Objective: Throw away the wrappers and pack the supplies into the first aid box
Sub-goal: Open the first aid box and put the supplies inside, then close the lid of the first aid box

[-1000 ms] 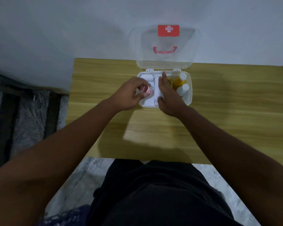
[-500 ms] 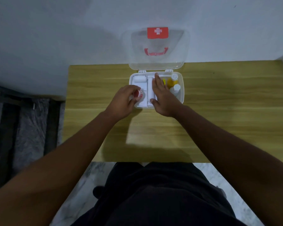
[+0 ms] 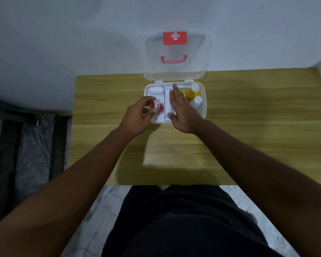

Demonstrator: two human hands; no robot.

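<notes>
Left hand (image 3: 137, 116) pinches red-capped tape roll (image 3: 157, 107) over first aid box (image 3: 202, 101)'s left compartment; right hand (image 3: 182, 110) open, flat across its middle.

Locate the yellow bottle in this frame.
In the head view, the yellow bottle lies in the first aid box's right compartment, just right of the right hand, with a white bottle beside it.
</notes>
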